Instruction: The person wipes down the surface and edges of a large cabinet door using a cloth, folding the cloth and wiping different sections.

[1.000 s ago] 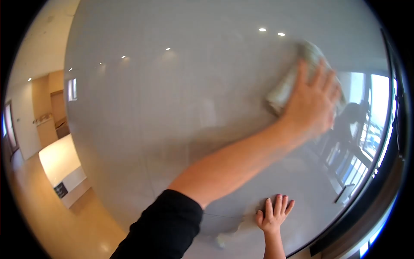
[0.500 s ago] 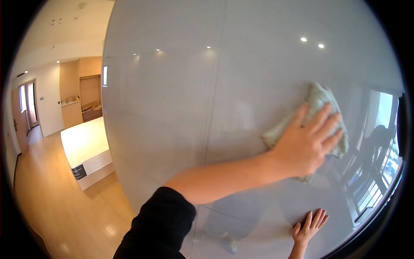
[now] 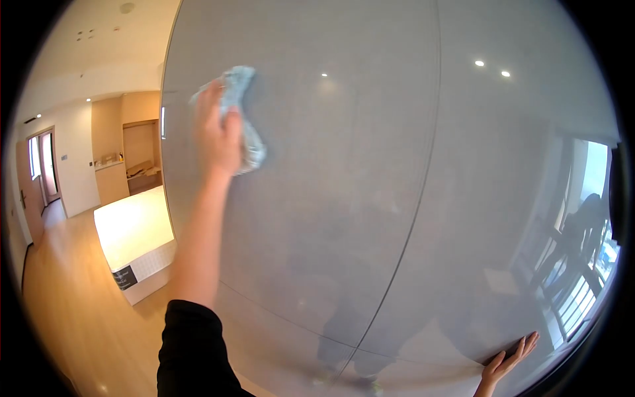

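Observation:
My left hand [image 3: 221, 142], at the end of a black sleeve, presses a pale green-blue cloth [image 3: 250, 149] against a large glossy grey wall panel [image 3: 331, 172]. It is near the panel's left edge, high up, and slightly blurred. The cloth is bunched, its folds showing above the fingers and to the right of the hand. At the lower right, my right hand [image 3: 509, 362] rests on the same surface, fingers stretched out and nothing in it.
Thin dark seams [image 3: 397, 278] cross the panel. Past its left edge, a large white box-like block [image 3: 135, 225] stands on the wooden floor [image 3: 86, 298], with a wooden cabinet [image 3: 111, 178] and a door [image 3: 30, 185] farther back. Windows and dark shapes reflect at the right.
My left hand has swept the cloth from the right of the panel to its upper left. My right hand sits slightly lower and farther right in view. The camera view has shifted.

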The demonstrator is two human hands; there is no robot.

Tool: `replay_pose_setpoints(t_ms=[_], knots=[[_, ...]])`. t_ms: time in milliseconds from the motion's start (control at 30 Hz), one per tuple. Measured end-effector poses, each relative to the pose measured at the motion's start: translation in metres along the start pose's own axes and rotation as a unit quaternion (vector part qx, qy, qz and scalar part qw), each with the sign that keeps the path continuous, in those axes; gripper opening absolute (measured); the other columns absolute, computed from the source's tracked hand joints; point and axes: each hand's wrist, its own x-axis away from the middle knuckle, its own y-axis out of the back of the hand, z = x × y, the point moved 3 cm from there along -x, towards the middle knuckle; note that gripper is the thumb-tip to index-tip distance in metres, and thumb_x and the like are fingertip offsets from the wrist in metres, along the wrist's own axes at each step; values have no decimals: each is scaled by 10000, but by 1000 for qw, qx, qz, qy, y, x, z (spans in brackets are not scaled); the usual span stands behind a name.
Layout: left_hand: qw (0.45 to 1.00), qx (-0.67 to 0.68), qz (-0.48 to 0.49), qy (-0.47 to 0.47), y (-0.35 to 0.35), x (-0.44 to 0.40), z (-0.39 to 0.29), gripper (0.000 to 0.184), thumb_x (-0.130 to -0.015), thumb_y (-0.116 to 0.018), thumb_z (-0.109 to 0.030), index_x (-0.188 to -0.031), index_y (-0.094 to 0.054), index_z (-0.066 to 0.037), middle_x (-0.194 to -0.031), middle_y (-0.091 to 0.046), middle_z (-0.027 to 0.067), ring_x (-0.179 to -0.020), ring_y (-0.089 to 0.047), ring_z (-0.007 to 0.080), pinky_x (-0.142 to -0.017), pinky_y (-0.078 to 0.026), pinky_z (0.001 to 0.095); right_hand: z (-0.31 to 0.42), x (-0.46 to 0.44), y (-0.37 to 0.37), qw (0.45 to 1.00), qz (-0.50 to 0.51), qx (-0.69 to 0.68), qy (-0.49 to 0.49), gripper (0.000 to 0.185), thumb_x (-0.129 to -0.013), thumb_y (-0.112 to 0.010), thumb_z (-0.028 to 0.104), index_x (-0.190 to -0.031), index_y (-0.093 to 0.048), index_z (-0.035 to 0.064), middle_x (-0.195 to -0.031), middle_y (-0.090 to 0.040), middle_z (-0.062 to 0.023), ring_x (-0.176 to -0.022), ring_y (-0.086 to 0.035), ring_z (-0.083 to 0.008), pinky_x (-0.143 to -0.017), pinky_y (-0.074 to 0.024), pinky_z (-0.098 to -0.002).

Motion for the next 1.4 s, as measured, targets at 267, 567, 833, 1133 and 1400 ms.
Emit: replay_pose_setpoints(t_ms=[267,567,833,1133,1400], knots=[[949,81,-31,302,33,-17,211,458,-1019,-449,-340,-1313,-562,-8,-1158,-623,97,-1048,-580,212,-928,-454,344,3,-1,-6,999,-25,-26,-31,543,-1014,-389,350,-1472,-389,57,-1573,-323,-240,-1463,-276,-440,-1192,-124,-597],[926,155,-57,339,9,-31,209,494,-971,-477,-348,-1268,-616,21,-1210,-641,144,-1125,-581,241,-984,-428,363,6,-6,-3,998,-13,-29,-50,517,-928,-429,311,-1371,-425,42,-1505,-372,-302,-1415,-311,-514,-1159,-147,-666],[999,14,-22,24,-64,-73,-91,490,-957,-514,-278,-1338,-561,27,-1372,-569,183,-1269,-528,313,-1076,-382,379,5,3,2,997,3,-40,-59,509,-916,-451,345,-1332,-460,53,-1489,-404,-272,-1418,-308,-504,-1156,-140,-683],[985,-11,-19,-172,-145,-101,-400,509,-926,-539,-384,-1378,-584,-154,-1467,-510,115,-1363,-440,329,-1127,-337,429,8,6,5,996,14,-59,-65,456,-910,-501,421,-1194,-596,78,-1369,-519,-248,-1382,-367,-493,-1148,-141,-696],[974,6,-46,-221,-162,-52,-565,551,-811,-632,-299,-1297,-616,-39,-1362,-561,181,-1272,-505,355,-1061,-402,458,4,2,7,995,10,-73,-62,438,-847,-553,391,-1170,-653,112,-1370,-549,-193,-1348,-427,-454,-1167,-134,-663]])
